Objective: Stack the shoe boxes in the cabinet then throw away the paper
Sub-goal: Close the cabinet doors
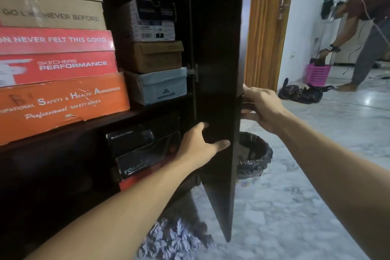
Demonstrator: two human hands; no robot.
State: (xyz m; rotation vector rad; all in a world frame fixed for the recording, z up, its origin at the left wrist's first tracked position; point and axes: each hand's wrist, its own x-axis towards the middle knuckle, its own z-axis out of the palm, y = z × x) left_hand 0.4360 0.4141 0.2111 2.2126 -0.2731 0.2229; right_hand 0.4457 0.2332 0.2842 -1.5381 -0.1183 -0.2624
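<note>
A dark cabinet stands open with its door swung toward me. My left hand rests on the door's inner face, thumb stretched along it. My right hand grips the door's outer edge with fingers curled round it. Shoe boxes fill the upper shelf: an orange safety-shoe box under red and tan ones at the left. A grey box, a brown box and a white one are stacked behind. Dark boxes sit on the lower shelf. Crumpled paper lies on the floor below.
A bin lined with a black bag stands on the marble floor just behind the door. Black bags lie by a wooden door frame. Another person bends over a pink basket at the far right.
</note>
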